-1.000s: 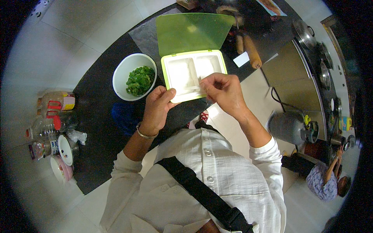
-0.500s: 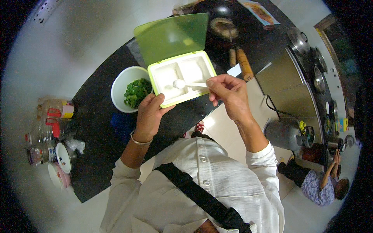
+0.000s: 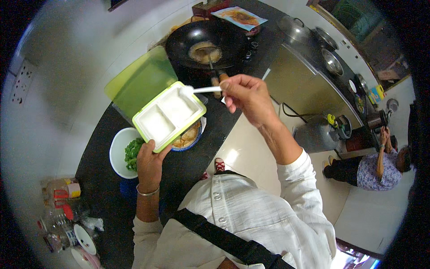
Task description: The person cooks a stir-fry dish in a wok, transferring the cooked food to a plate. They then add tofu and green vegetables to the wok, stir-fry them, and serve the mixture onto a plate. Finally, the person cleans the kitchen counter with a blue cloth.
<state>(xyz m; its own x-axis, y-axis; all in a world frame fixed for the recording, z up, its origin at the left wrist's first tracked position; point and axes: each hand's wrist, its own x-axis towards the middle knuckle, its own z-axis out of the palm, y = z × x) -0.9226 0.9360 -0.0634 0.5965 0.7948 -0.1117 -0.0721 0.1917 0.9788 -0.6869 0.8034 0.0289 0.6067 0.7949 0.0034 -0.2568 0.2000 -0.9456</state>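
Note:
My left hand [image 3: 149,161] holds up a green-rimmed white box [image 3: 168,114] with two compartments of white powder; its green lid [image 3: 141,83] stands open behind. My right hand [image 3: 246,94] grips a small white spoon [image 3: 197,90] heaped with white powder, its bowl over the box's far corner. Beyond the spoon sits a black wok [image 3: 204,42] with a pale brown mass in it. Under the box lies a blue-rimmed plate of flat breads [image 3: 188,136], and a white bowl of chopped greens [image 3: 125,152] stands beside it on the dark counter [image 3: 188,166].
Jars and bottles [image 3: 60,204] crowd the counter's near left end. A steel counter with pots and lids [image 3: 313,49] runs along the right. A metal vessel [image 3: 318,134] stands on the floor. Another person [image 3: 371,166] sits at the far right.
The box has been lifted off the counter and carried toward the wok. My right hand has scooped powder and raised the spoon out of the box.

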